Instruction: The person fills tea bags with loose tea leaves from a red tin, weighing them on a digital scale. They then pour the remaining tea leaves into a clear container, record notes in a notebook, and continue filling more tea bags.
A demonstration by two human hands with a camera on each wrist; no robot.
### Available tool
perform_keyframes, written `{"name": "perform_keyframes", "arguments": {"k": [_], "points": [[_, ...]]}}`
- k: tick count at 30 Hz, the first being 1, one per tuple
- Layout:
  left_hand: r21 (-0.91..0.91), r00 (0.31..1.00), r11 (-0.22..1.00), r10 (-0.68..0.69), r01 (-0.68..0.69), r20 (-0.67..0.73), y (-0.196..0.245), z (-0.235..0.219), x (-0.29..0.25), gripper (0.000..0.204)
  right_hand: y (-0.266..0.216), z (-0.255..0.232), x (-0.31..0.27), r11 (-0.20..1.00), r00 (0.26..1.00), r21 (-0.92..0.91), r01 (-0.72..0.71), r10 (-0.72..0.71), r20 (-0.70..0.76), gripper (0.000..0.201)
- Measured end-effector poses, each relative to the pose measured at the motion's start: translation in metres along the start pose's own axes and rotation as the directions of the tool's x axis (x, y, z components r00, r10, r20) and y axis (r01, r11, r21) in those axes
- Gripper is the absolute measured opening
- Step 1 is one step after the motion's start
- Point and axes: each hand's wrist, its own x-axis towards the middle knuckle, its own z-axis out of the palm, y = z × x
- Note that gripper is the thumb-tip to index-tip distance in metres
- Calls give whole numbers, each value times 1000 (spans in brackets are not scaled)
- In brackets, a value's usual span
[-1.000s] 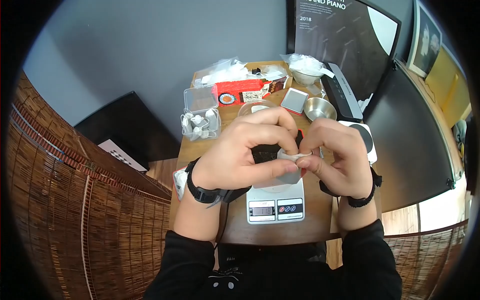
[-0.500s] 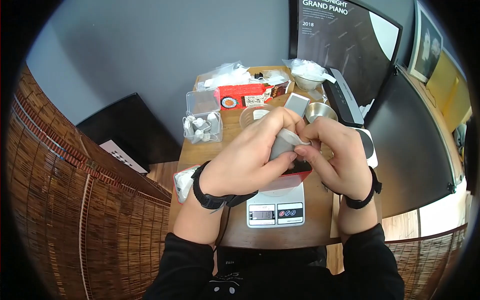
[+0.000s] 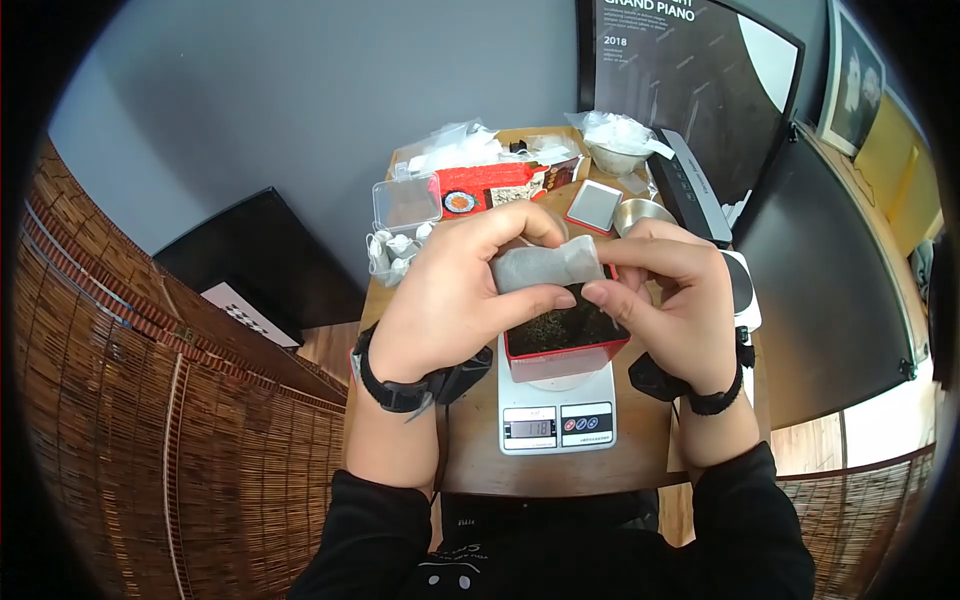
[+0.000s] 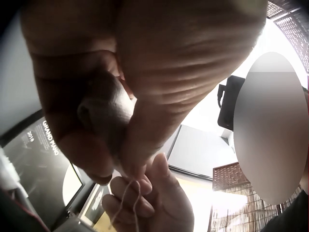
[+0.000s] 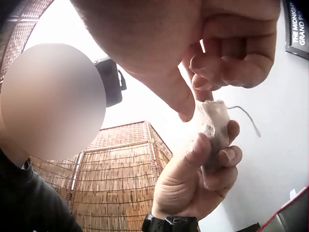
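Observation:
My left hand (image 3: 440, 285) grips a small pale drawstring tea bag (image 3: 545, 268), thumb on the near side and fingers behind. The bag lies on its side in the head view, its bottom bulging with greyish filling. At its mouth, my right hand (image 3: 680, 290) touches with the index finger; the thumb stands apart and the other fingers curl in. A thin string (image 5: 246, 116) hangs loose from the mouth in the right wrist view. Below both hands, a red-rimmed box (image 3: 570, 365) holds dark dried tea leaves (image 3: 550, 328). It stands on a white kitchen scale (image 3: 510, 400) whose display reads 118.
Behind my left hand, a clear plastic box (image 3: 385, 262) holds several filled bags. Further back lie a red packet (image 3: 485, 182), a small flat scale (image 3: 597, 205), a metal bowl (image 3: 640, 212), a bowl heaped with white bags (image 3: 615, 140) and a long dark appliance (image 3: 690, 185).
The tea bag has turned from upright to lying sideways, mouth toward my right hand. The right thumb has come off its rim, and the tea leaves beneath show more.

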Motion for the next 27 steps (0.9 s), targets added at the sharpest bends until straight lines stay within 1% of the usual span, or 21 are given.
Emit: {"name": "perform_keyframes", "arguments": {"k": [1,2,3,4,6,7,8,10,11,12,14,15,17,18,19,20,21,23,24,25,27], "points": [[-1,1000,1000,-2,2,0,-2,-3,0,35,0,2,0,999,999,18,-44,45,-20,23],[34,998,998,50,-51,38,-6,-7,1,35,0,3,0,996,995,36,-86,88,-40,22],[68,992,992,100,-106,77,-8,-11,2,36,0,2,0,996,995,36,-86,88,-40,22],[68,992,992,100,-106,78,-10,-15,3,36,0,1,0,997,997,8,-76,76,-29,19],[76,981,986,139,-150,134,-14,-21,2,39,0,1,1,998,998,-18,-68,68,-15,16],[75,982,987,133,-144,134,-15,-21,0,39,1,1,1,996,997,-44,-76,76,-14,14],[36,995,998,55,-58,86,-15,-21,-2,42,1,2,1,994,996,-70,-84,84,-12,13],[-251,997,965,-72,71,5,-10,-15,-4,47,3,2,0,991,994,-82,-107,108,6,12],[-251,997,965,-71,71,8,-10,-14,-4,47,3,1,-1,987,992,-98,-125,127,22,12],[-254,997,965,-76,67,-25,-9,-14,-4,45,3,0,-2,987,992,-100,-124,126,19,12],[-255,995,965,-77,59,-60,-8,-14,-3,44,4,-2,-2,977,982,-177,-120,143,122,13],[-191,993,977,-103,91,-57,-8,-14,-2,43,5,-4,-2,977,983,-177,-118,140,121,13],[-64,984,984,-168,165,-54,-9,-14,-2,40,6,-9,-2,957,990,-276,-86,113,82,16],[-66,983,983,-175,171,-54,-11,-12,-2,40,4,-11,-1,946,991,-314,-85,114,77,19],[31,992,991,-127,127,-24,-13,-9,-1,39,6,-11,-1,946,990,-312,-88,119,81,19],[125,997,989,-81,79,10,-15,-5,0,37,8,-9,-1,955,994,-289,-64,86,63,19],[120,996,989,-86,84,12,-14,-2,1,37,8,-8,-1,963,998,-267,-40,53,43,19],[366,992,925,68,-103,107,-11,3,4,38,8,-2,-2,969,996,-240,-56,71,55,17],[369,982,911,154,-184,111,-17,7,5,41,11,1,-3,974,996,-219,-56,70,58,16],[371,981,910,156,-187,112,-15,9,5,41,12,4,-2,979,996,-197,-56,69,60,16],[380,992,918,87,-117,95,-12,13,4,42,11,5,-1,971,996,-232,-59,74,56,15]]}}
